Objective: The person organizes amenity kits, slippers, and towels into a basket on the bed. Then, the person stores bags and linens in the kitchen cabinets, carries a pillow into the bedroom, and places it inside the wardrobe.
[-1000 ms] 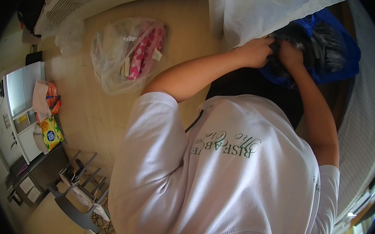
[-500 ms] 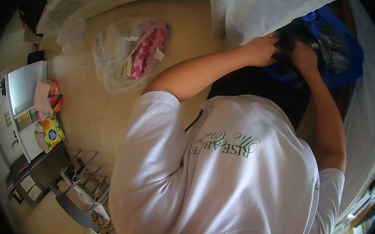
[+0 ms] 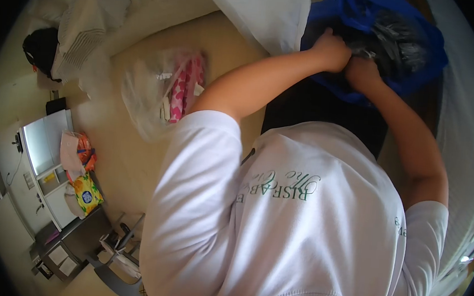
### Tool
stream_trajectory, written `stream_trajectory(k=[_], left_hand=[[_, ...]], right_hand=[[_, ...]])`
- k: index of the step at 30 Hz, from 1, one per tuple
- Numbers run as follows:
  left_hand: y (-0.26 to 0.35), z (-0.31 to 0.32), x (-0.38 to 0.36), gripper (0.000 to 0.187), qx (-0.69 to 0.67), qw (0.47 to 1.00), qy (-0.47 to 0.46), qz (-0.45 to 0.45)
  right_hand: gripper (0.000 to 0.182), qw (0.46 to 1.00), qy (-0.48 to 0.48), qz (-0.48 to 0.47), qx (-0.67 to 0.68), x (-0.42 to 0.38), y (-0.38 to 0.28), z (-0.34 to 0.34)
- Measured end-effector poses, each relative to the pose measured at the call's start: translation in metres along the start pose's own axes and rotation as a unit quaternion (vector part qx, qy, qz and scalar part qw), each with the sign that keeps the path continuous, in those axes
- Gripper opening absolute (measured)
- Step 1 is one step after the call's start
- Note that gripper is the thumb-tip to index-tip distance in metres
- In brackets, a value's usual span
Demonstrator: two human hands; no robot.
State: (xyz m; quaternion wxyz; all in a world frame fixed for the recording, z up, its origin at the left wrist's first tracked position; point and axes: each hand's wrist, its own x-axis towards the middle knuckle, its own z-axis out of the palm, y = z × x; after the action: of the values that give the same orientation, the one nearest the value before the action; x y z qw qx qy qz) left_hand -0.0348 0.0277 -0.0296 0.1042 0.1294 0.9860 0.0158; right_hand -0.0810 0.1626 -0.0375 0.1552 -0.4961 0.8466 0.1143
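Note:
A large blue bag point(image 3: 437, 63) lies at the upper right, its mouth spread. Inside it are dark items and a bundle of shiny silver-grey wrapped pieces point(image 3: 400, 39). My left hand point(image 3: 332, 51) is over the bag's near side, fingers curled, the thumb side up. Close beside it, my right hand point(image 3: 363, 74) is also curled, knuckles toward the bag's contents. A small dark thing shows between and just beyond the two hands. What the fingers grip is hidden by the hands.
A clear plastic bag point(image 3: 145, 99) with pink patterned cloth point(image 3: 181, 91) lies on the floor at left. White fabric point(image 3: 264, 11) hangs beside the blue bag. A bed-like white surface point(image 3: 462, 149) runs along the right. A chair point(image 3: 115, 283) and cabinet point(image 3: 49, 200) stand lower left.
Both hands have drawn lower, nearer my body, and closed into fists. The view has shifted, with the room at left appearing farther right and lower.

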Motion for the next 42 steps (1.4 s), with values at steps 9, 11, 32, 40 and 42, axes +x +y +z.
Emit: stream_trajectory(k=[9, 11, 32, 40, 42], left_hand=[[-0.019, 0.020, 0.062, 0.025, -0.007, 0.995, -0.101, 0.003], [-0.023, 0.027, 0.061, 0.025, -0.041, 0.996, -0.074, 0.000], [-0.023, 0.005, 0.050, 0.023, -0.016, 0.994, -0.094, 0.043], [-0.022, 0.016, 0.056, 0.023, -0.008, 0.992, -0.123, 0.036], [-0.023, 0.016, 0.057, 0.023, -0.013, 0.990, -0.136, 0.039]], right_hand=[[0.020, 0.998, -0.014, 0.048, 0.049, -0.001, 0.012, 0.012], [0.020, 0.997, -0.003, 0.047, 0.069, -0.003, 0.017, 0.014], [0.021, 0.992, -0.032, 0.052, 0.106, -0.002, 0.009, 0.006], [0.019, 0.994, -0.004, 0.046, 0.098, -0.005, 0.009, 0.005], [0.019, 0.993, 0.009, 0.053, 0.104, -0.003, 0.010, 0.008]])
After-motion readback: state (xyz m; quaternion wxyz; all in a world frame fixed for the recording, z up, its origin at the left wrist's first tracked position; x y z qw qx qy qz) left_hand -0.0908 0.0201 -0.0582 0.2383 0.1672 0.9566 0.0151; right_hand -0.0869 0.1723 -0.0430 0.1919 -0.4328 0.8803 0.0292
